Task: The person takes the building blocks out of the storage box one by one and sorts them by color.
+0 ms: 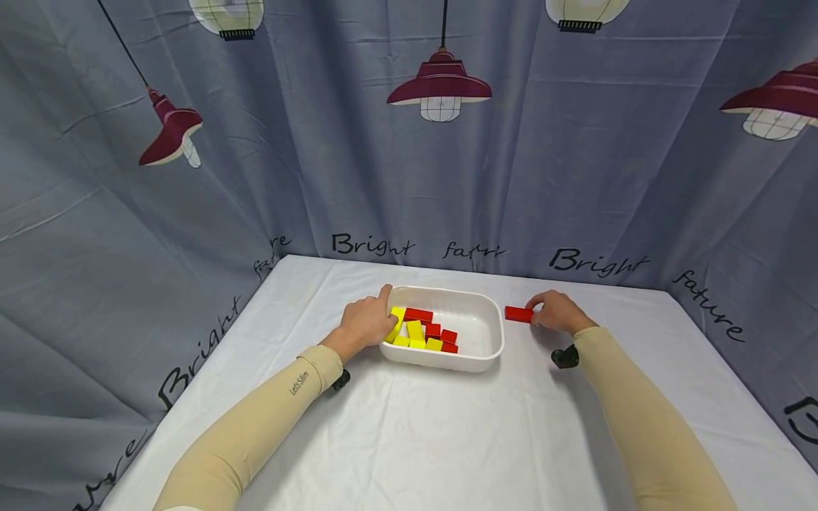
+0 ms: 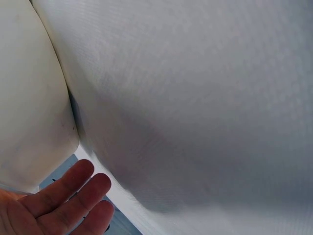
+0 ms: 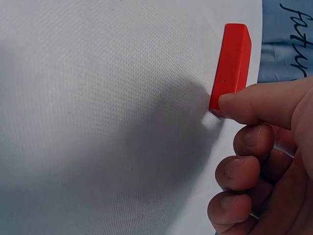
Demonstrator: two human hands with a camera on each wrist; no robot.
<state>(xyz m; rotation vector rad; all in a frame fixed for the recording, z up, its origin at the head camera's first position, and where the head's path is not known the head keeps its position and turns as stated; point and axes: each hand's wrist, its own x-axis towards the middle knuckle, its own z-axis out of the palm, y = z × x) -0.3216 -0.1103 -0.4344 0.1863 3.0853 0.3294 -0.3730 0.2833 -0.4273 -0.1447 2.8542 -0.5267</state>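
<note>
A white plastic tub [image 1: 473, 330] with rounded corners stands on the table. Red and yellow blocks [image 1: 415, 331] lie inside it, mostly toward its left half. My left hand [image 1: 369, 321] holds the tub's left rim, thumb over the inner side; in the left wrist view, several fingers [image 2: 80, 196] extend beside the tub's outer wall [image 2: 34, 98]. To the right of the tub, my right hand [image 1: 554, 312] pinches one end of a long red block [image 1: 518, 314] between thumb and forefinger. The right wrist view shows the red block [image 3: 230, 63] close over the white cloth, its far end sticking out past the thumb.
A white cloth [image 1: 422, 433] covers the table. Behind and at both sides hangs a grey-blue curtain [image 1: 358, 163] printed with lamps and lettering. Dark wrist cameras [image 1: 565, 356] sit under both wrists.
</note>
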